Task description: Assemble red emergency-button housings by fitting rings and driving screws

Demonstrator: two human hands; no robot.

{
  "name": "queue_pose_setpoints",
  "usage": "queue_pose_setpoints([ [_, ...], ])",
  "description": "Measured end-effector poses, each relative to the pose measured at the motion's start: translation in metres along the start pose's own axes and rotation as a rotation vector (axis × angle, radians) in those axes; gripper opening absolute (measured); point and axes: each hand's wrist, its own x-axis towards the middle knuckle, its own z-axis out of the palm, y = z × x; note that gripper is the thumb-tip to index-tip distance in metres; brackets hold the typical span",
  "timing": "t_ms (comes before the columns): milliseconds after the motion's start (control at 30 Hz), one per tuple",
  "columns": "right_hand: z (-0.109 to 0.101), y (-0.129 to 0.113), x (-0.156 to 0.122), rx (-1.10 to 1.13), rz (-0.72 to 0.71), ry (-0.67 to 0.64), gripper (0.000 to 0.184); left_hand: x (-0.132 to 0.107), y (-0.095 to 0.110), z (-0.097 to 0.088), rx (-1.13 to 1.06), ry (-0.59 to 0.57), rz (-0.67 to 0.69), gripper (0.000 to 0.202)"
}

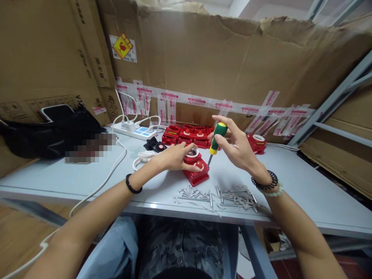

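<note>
Steadying a red housing (196, 176) against the grey-white table (302, 190), the left hand (178, 157) clasps it from the side, fingers laid over the part with the white ring (192, 153) and thumb down on the nearer part. That grip seems meant to stop the piece from turning under the tool. The housing sits near the table's front edge, between the two hands, where both forearms can reach it easily.

The right hand (235, 145) has its fingers and thumb wrapped around the green-and-yellow handle of a screwdriver (218, 136) — the shaft points down, slightly tilted, its tip at the housing's right corner. Whether the tip is seated in a screw is too small to tell. The near-upright hold probably lets the push go straight down into the corner.

Loose screws (190, 191) lie in a pile just in front of the housing, likely for quick picking; beside them, metal rods (240, 197) lie tangled with pale cord. More red housings (193, 133) stand in a row at the back — perhaps parked there to leave working room — and a power strip (139, 131) sits to their left, by the cardboard wall (200, 58).
</note>
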Motion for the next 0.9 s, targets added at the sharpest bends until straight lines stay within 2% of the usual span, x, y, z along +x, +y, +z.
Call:
queue_pose_setpoints([
  [167,0.000,-0.001,-0.001,-0.273,0.031,0.176,0.033,0.000,0.001,0.000,-0.002,-0.002,0.002,0.082],
  [233,-0.001,-0.004,-0.001,-0.262,0.008,0.125,0.038,0.000,0.001,0.000,-0.003,0.003,0.003,0.083],
  [333,-0.004,-0.006,-0.002,-0.098,0.012,-0.065,0.049,0.000,0.001,0.000,0.000,0.006,0.000,0.082],
  [400,-0.003,-0.006,-0.002,-0.093,0.041,-0.107,0.051,0.000,0.000,0.000,0.000,0.008,0.004,0.081],
  [533,0.001,-0.001,-0.003,-0.409,0.039,0.068,0.047,0.000,0.000,0.001,-0.001,0.010,0.012,0.083],
  [567,0.002,0.000,-0.003,-0.443,0.026,0.076,0.048,0.000,0.000,0.001,0.000,0.011,0.011,0.084],
  [633,0.000,0.001,-0.003,-0.366,-0.011,0.015,0.048,0.000,-0.001,0.001,-0.001,0.013,0.013,0.083],
  [767,-0.005,0.003,-0.002,-0.061,-0.043,-0.127,0.048,0.000,-0.001,0.001,-0.003,0.012,0.010,0.081],
  [833,-0.003,0.003,-0.003,-0.044,-0.033,-0.099,0.048,0.000,-0.001,0.001,0.003,0.007,0.007,0.083],
  [900,0.001,0.004,-0.004,-0.111,-0.028,-0.007,0.047,0.001,-0.002,0.001,0.009,0.001,0.004,0.085],
])
